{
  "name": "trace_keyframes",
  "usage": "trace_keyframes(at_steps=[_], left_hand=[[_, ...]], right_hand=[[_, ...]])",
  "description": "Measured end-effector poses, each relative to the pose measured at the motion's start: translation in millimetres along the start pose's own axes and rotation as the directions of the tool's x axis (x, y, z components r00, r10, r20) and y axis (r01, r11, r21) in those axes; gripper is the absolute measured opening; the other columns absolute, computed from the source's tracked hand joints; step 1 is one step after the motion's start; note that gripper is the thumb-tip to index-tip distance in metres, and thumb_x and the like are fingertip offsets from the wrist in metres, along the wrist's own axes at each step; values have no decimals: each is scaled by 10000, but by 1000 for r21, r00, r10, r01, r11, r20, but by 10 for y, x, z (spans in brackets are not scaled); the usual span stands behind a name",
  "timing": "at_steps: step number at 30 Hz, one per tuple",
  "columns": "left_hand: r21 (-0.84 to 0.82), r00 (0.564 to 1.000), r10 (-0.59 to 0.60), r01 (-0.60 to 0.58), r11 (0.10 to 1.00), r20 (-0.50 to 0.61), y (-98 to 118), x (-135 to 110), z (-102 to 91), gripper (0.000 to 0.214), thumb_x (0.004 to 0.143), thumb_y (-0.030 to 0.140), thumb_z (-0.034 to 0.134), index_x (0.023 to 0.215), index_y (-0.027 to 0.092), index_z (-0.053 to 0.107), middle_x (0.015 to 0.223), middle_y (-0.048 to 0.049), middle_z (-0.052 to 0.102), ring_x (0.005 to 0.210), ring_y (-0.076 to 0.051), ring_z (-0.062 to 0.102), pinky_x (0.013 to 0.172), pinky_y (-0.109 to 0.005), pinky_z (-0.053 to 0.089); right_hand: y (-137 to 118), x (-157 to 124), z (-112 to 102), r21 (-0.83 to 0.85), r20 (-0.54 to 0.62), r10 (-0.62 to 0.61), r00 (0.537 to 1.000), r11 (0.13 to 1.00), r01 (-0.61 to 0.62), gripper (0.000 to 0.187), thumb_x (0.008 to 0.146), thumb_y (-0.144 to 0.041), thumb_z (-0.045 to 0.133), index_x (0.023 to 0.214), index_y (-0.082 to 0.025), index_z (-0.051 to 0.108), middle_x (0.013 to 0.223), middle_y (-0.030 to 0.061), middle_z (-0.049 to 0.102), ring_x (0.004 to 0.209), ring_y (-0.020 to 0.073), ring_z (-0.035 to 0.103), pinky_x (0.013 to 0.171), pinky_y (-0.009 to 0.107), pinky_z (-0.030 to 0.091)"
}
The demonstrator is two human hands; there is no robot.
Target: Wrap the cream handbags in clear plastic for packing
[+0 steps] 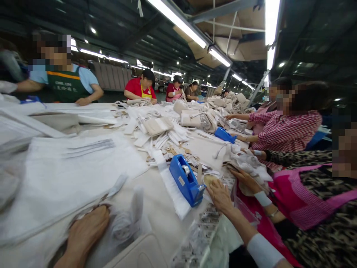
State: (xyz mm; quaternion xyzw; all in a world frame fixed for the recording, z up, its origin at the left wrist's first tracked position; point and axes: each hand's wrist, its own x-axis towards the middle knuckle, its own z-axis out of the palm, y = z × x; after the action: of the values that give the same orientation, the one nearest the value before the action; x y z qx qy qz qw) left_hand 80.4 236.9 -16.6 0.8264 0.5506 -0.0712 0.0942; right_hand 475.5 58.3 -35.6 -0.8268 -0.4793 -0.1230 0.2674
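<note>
In the head view, the left hand (87,230) lies low at the near edge of the counter (158,208), on a crumpled roll of clear plastic (122,227). Blur hides whether its fingers grip it. The right hand (220,195) lies palm down, its fingers flat and close together, the tips touching a tan oval piece (209,180) just beside a blue tape dispenser (186,183). A large white cloth bag (69,175) lies to the left. A neighbour's hand (245,178) rests near the oval piece. Heaps of white pieces (158,130) lie farther along the counter.
</note>
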Motion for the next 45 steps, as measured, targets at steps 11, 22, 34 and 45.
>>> trace_keyframes(at_steps=[11,22,34,45], left_hand=[[57,996,12,-17,998,87,53,-45,-84,380,887,96,253,968,84,623,1061,-149,666,1000,-226,618,869,-329,430],[37,998,-31,29,999,52,120,-123,-135,398,889,74,209,976,77,597,988,-166,672,945,-254,642,803,-355,458],[-27,996,-64,66,997,65,115,-114,-152,382,884,78,234,986,93,602,1007,-159,675,975,-242,635,827,-352,454],[-139,996,-87,91,986,37,89,-82,-88,399,883,75,220,930,106,615,950,-145,690,933,-239,646,813,-361,453]], right_hand=[[-1173,-393,315,101,120,-383,916,923,372,213,882,-276,475,1014,-176,609,1072,114,642,988,225,584,821,344,486],[-1421,-297,822,36,197,-250,948,968,248,252,760,3,436,662,-167,594,726,99,626,725,228,557,665,332,391],[-1797,189,809,311,438,-87,895,949,-59,267,870,-332,515,1010,-125,607,990,104,656,850,195,630,789,307,455],[-2195,614,1280,506,677,-191,711,822,-260,183,765,-215,648,929,-136,645,814,5,666,718,142,616,673,286,497]])
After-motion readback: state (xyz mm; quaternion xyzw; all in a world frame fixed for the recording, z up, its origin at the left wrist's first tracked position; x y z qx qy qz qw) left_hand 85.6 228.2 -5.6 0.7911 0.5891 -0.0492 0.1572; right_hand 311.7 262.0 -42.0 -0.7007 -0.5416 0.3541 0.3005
